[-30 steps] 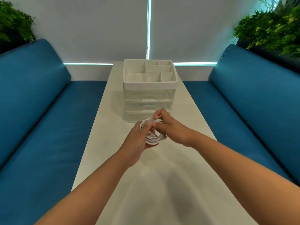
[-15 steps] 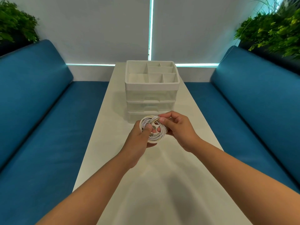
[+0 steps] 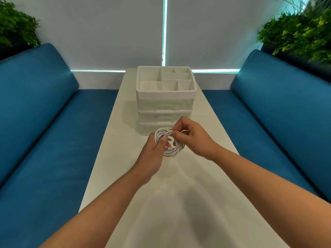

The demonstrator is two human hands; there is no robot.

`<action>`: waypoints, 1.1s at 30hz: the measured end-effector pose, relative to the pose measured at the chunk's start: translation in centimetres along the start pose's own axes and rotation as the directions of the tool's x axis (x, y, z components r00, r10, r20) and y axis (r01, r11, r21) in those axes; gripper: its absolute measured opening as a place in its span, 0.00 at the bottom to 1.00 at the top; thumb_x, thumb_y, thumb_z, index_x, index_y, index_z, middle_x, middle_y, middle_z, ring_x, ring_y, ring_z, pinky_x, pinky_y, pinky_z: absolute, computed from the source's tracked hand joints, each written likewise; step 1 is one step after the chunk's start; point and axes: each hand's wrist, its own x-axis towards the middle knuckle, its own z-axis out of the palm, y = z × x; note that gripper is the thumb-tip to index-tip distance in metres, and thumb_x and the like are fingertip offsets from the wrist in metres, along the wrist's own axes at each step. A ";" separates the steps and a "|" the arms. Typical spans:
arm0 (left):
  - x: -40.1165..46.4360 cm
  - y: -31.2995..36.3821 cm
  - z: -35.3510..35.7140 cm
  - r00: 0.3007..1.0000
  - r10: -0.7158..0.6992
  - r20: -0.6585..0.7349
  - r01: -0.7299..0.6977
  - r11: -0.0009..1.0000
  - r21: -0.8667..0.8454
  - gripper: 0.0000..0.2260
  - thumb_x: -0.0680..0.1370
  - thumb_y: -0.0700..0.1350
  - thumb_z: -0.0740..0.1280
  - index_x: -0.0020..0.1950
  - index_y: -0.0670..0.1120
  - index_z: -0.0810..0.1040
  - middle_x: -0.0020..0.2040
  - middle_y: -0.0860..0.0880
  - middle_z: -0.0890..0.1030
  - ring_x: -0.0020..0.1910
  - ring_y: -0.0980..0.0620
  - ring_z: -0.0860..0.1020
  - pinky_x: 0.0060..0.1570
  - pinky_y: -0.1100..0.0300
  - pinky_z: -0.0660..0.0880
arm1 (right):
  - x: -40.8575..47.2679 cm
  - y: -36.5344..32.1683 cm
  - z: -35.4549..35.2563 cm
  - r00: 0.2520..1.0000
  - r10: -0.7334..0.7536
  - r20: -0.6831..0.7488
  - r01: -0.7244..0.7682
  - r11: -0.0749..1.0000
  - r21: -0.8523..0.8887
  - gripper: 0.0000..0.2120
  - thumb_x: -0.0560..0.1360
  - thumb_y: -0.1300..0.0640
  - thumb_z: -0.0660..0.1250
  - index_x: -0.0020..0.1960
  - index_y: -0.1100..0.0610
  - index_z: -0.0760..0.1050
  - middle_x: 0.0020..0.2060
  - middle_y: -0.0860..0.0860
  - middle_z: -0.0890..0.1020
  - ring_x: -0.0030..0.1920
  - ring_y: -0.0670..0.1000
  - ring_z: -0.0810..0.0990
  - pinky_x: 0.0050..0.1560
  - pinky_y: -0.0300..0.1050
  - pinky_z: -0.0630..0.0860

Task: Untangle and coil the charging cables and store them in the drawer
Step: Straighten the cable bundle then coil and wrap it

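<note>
A white charging cable (image 3: 174, 152) is wound into a small round coil, held above the white table (image 3: 179, 203). My left hand (image 3: 154, 154) grips the coil's left side, thumb pressed across the loops. My right hand (image 3: 192, 136) pinches the cable at the coil's top edge, with a short free end poking out past its fingers. Just behind the hands stands a clear plastic drawer unit (image 3: 165, 106) with three shut drawers and a white divided tray on top. The lowest drawer's front is partly hidden by my hands.
Blue cushioned benches run along both sides of the table, left bench (image 3: 44, 140) and right bench (image 3: 277, 131). Green plants (image 3: 300, 33) sit behind the backrests. A blind-covered window closes off the far end.
The coil has turned to face me more and shifted slightly. My right hand has moved from the coil's right side up to its top edge, pinching the cable end.
</note>
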 end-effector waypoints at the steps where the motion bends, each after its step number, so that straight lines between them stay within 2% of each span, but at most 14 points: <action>1: 0.0 0.0 -0.2 1.000 0.014 0.001 -0.014 1.000 0.020 0.09 0.84 0.48 0.57 0.59 0.47 0.73 0.47 0.51 0.79 0.47 0.56 0.77 0.50 0.67 0.73 | 0.0 -0.1 -0.1 0.998 0.059 0.031 -0.060 0.997 0.039 0.05 0.77 0.60 0.66 0.52 0.60 0.72 0.41 0.60 0.79 0.38 0.51 0.78 0.39 0.45 0.77; 3: -0.1 0.1 -0.7 0.999 0.015 0.033 -0.017 0.998 0.060 0.09 0.84 0.48 0.57 0.61 0.49 0.72 0.47 0.54 0.79 0.46 0.61 0.77 0.45 0.73 0.72 | 0.0 -0.4 -0.4 0.963 0.227 0.144 -0.250 0.953 0.168 0.12 0.78 0.58 0.64 0.60 0.58 0.68 0.45 0.58 0.80 0.41 0.52 0.80 0.44 0.44 0.78; 5: -0.1 -0.1 -1.0 0.996 -0.004 0.086 -0.004 0.996 0.086 0.09 0.83 0.49 0.59 0.62 0.50 0.72 0.47 0.53 0.80 0.48 0.59 0.77 0.49 0.70 0.72 | -0.1 -0.9 -0.6 0.904 0.327 0.273 -0.381 0.908 0.172 0.17 0.78 0.55 0.65 0.65 0.57 0.67 0.51 0.56 0.81 0.46 0.51 0.82 0.46 0.41 0.80; 8: -0.2 -0.4 -1.3 0.987 -0.069 0.145 0.065 0.997 0.034 0.10 0.81 0.49 0.63 0.61 0.49 0.74 0.49 0.50 0.82 0.52 0.56 0.79 0.58 0.59 0.74 | -0.2 -0.4 -0.6 0.870 0.313 0.380 -0.372 0.924 0.091 0.16 0.78 0.55 0.65 0.63 0.62 0.74 0.54 0.60 0.82 0.49 0.52 0.82 0.52 0.43 0.80; 11: -0.1 -0.3 -1.5 0.969 -0.159 0.187 0.186 0.973 -0.136 0.12 0.80 0.44 0.66 0.62 0.44 0.74 0.49 0.45 0.82 0.51 0.49 0.80 0.60 0.51 0.74 | -0.3 0.5 -0.5 0.872 0.328 0.363 -0.408 0.897 0.170 0.14 0.78 0.57 0.66 0.61 0.64 0.76 0.52 0.62 0.82 0.49 0.54 0.81 0.54 0.46 0.79; 15: -0.1 -0.4 -1.8 0.960 -0.178 0.218 0.235 0.934 -0.270 0.06 0.78 0.36 0.65 0.55 0.40 0.77 0.44 0.44 0.84 0.47 0.49 0.82 0.55 0.54 0.76 | -0.1 0.6 -0.4 0.872 0.350 0.341 -0.431 0.880 0.200 0.09 0.75 0.63 0.68 0.55 0.62 0.75 0.44 0.57 0.82 0.45 0.54 0.82 0.51 0.47 0.79; 19: -0.1 -0.4 -1.5 0.949 -0.206 0.238 0.277 0.904 -0.324 0.09 0.78 0.36 0.65 0.58 0.36 0.75 0.47 0.42 0.84 0.47 0.48 0.83 0.50 0.57 0.80 | 0.0 0.5 0.5 0.910 0.377 0.174 -0.397 0.912 0.101 0.09 0.72 0.67 0.69 0.44 0.58 0.71 0.36 0.57 0.80 0.34 0.53 0.79 0.40 0.48 0.76; 22: 0.1 -0.2 -1.5 0.948 -0.212 0.238 0.282 0.906 -0.316 0.11 0.78 0.36 0.65 0.60 0.36 0.75 0.49 0.41 0.83 0.46 0.47 0.83 0.52 0.56 0.79 | -0.3 0.8 1.3 0.929 0.363 0.069 -0.366 0.930 0.044 0.08 0.72 0.66 0.68 0.45 0.58 0.69 0.34 0.55 0.80 0.30 0.49 0.78 0.34 0.44 0.73; 24: 0.2 -0.3 -1.7 0.950 -0.212 0.231 0.283 0.897 -0.340 0.10 0.79 0.37 0.64 0.60 0.36 0.75 0.51 0.40 0.83 0.47 0.48 0.83 0.51 0.57 0.80 | -0.4 0.7 1.3 0.921 0.374 0.112 -0.384 0.919 0.090 0.08 0.73 0.64 0.70 0.48 0.59 0.71 0.36 0.55 0.81 0.34 0.50 0.79 0.37 0.44 0.75; 28: 0.3 -0.6 -2.3 0.945 -0.221 0.240 0.305 0.861 -0.406 0.14 0.80 0.39 0.62 0.65 0.34 0.73 0.60 0.35 0.79 0.53 0.44 0.81 0.56 0.53 0.78 | -0.2 -0.4 0.2 0.846 0.421 0.328 -0.510 0.818 0.266 0.09 0.76 0.60 0.67 0.56 0.62 0.76 0.45 0.55 0.82 0.44 0.51 0.81 0.49 0.44 0.78; 31: 0.4 -0.3 -2.4 0.945 -0.223 0.239 0.308 0.851 -0.425 0.16 0.80 0.39 0.62 0.66 0.33 0.72 0.61 0.34 0.78 0.54 0.43 0.80 0.57 0.51 0.77 | 0.1 -0.5 0.2 0.859 0.417 0.298 -0.507 0.776 0.375 0.09 0.79 0.56 0.64 0.52 0.61 0.79 0.44 0.54 0.84 0.42 0.50 0.82 0.49 0.44 0.79; 33: 0.5 -0.1 -2.4 0.944 -0.218 0.247 0.307 0.853 -0.423 0.15 0.80 0.39 0.62 0.65 0.34 0.73 0.60 0.36 0.80 0.53 0.44 0.80 0.55 0.52 0.78 | 0.1 -0.3 0.3 0.872 0.418 0.255 -0.488 0.786 0.379 0.06 0.78 0.59 0.65 0.51 0.60 0.79 0.43 0.55 0.84 0.41 0.50 0.82 0.45 0.41 0.80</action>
